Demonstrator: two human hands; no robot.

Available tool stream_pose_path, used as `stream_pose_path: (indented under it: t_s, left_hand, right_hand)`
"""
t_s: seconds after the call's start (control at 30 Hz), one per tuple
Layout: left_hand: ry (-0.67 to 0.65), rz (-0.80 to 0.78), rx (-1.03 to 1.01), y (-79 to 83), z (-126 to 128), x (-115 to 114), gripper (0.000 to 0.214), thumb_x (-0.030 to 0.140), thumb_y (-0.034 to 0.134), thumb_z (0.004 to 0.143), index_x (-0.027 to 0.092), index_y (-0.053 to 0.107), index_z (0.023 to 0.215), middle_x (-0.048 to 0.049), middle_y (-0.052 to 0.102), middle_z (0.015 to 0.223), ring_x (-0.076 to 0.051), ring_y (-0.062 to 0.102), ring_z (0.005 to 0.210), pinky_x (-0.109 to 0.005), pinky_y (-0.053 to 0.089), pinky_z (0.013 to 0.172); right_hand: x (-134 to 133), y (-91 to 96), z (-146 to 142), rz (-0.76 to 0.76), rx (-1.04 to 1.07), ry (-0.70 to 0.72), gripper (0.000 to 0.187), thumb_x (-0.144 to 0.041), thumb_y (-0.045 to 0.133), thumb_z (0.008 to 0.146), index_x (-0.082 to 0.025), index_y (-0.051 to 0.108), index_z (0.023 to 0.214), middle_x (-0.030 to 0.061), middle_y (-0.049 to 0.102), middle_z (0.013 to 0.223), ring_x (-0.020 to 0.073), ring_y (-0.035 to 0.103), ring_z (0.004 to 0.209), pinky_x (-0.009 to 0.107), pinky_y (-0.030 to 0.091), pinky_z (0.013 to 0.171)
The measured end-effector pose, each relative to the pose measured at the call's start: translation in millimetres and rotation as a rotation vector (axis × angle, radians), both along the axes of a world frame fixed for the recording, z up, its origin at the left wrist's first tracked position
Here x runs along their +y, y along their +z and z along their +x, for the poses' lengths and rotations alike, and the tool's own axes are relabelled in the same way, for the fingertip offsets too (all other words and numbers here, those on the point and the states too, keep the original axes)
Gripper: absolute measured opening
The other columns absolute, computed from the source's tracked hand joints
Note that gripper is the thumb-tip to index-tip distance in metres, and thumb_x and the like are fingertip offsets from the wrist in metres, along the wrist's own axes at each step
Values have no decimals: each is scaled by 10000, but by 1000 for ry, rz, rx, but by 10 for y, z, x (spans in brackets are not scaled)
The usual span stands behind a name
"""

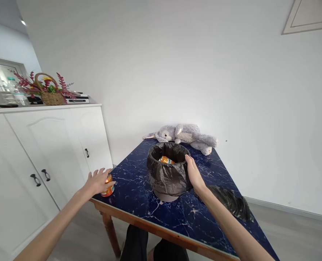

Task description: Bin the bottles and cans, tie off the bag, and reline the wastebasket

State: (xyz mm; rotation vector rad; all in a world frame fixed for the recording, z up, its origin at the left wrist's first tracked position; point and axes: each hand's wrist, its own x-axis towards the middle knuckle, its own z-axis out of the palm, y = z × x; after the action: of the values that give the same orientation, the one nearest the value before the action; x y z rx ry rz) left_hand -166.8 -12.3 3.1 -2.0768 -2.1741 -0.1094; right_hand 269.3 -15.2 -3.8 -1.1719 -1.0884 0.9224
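My left hand [97,181] is wrapped round an orange can [108,187] that stands at the near left corner of the blue marble table [139,188]. My right hand [194,174] grips the right rim of a small bin [167,174] lined with a black bag in the middle of the table. Inside the bin lies another orange can [166,160].
A grey plush rabbit [185,136] lies at the table's far edge by the white wall. A loose black bag [231,201] lies on the table under my right forearm. A white cabinet [41,159] with a flower basket [50,92] stands at the left.
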Motion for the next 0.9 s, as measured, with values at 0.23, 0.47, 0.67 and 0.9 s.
stream_pose_path:
  t_s: [0.23,0.47,0.67,0.9]
  left_hand:
    - [-4,352,-268,153,158,-245,658,653,501,955,224,518,1454,-177,609,1416,-389,713,1095,-482,574,885]
    - [-455,614,-943,1043,1433,-198,530,628,486,1057,244,520,1420,-125,628,1395,-265,668,1164,-356,574,916]
    - [-682,251,-899,931,2209,220,521,626,577,1018,229,596,1354,-157,643,1380,-318,641,1244,-431,540,1018]
    - [-455,287,-1101,595,2022,431,444,577,521,1054,238,604,1328,-136,567,1527,-290,419,1525,-457,225,1300]
  right_hand:
    - [29,-22,-18,8,13,-14,717,-707,485,984,-256,591,1532,19,564,1619,266,428,1565,369,266,1309]
    - [-12,2,-27,-6,9,-10,746,-719,457,989,-243,560,1554,14,525,1650,256,408,1578,353,241,1318]
    - [-32,19,2,-25,-4,-12,763,-723,484,975,-237,562,1559,28,518,1654,281,407,1578,382,241,1321]
    - [8,14,4,-13,19,2,747,-721,503,974,-233,588,1533,41,556,1625,286,444,1553,404,263,1314]
